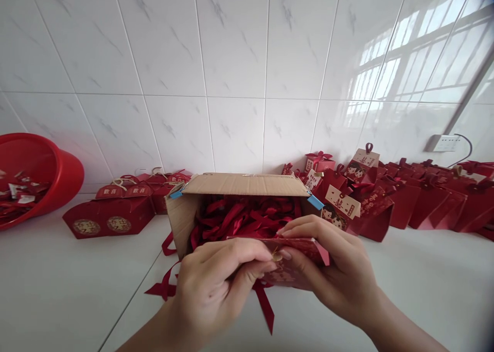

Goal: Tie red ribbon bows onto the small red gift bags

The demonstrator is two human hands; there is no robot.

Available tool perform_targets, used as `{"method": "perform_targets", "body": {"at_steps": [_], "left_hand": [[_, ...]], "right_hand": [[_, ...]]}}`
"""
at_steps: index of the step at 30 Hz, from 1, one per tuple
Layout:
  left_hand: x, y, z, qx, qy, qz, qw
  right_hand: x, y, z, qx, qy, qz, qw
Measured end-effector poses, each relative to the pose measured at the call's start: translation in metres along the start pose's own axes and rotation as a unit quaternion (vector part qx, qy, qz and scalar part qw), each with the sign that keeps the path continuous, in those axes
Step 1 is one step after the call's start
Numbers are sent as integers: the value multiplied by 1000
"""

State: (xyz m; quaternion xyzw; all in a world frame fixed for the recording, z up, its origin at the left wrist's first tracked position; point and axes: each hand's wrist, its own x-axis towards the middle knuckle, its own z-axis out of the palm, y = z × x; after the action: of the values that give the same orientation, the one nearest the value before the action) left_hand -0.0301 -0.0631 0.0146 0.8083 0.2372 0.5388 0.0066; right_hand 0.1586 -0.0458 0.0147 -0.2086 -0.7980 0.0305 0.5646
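Both my hands hold a small red gift box (304, 249) just in front of an open cardboard box (247, 185). My left hand (216, 285) is closed, pinching the gift box's top near a small gold piece. My right hand (332, 269) wraps round the gift box from the right, fingers curled over its top edge. A red ribbon (265, 303) hangs down from the gift box between my hands. The cardboard box is full of loose red ribbons (247, 215).
Finished red gift boxes (116, 213) stand against the tiled wall at left, and several more with tags (386, 197) crowd the right. A red plastic basin (38, 177) with scraps sits at far left. A wall socket (443, 142) is at right.
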Motion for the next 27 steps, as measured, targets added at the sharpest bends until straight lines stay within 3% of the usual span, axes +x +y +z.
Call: {"method": "perform_targets", "body": {"at_steps": [8,16,27], "left_hand": [[1,3,3,-60,-6,-22,998],[2,3,-1,-113,-51,-24,992],[10,9,-10,-146,-173,-66,972]], "right_hand": [[-2,0,1,-1,8,-8,1000],[0,-2,-1,9,-2,-7,1000],[-1,6,-4,42,-60,-42,996]]}}
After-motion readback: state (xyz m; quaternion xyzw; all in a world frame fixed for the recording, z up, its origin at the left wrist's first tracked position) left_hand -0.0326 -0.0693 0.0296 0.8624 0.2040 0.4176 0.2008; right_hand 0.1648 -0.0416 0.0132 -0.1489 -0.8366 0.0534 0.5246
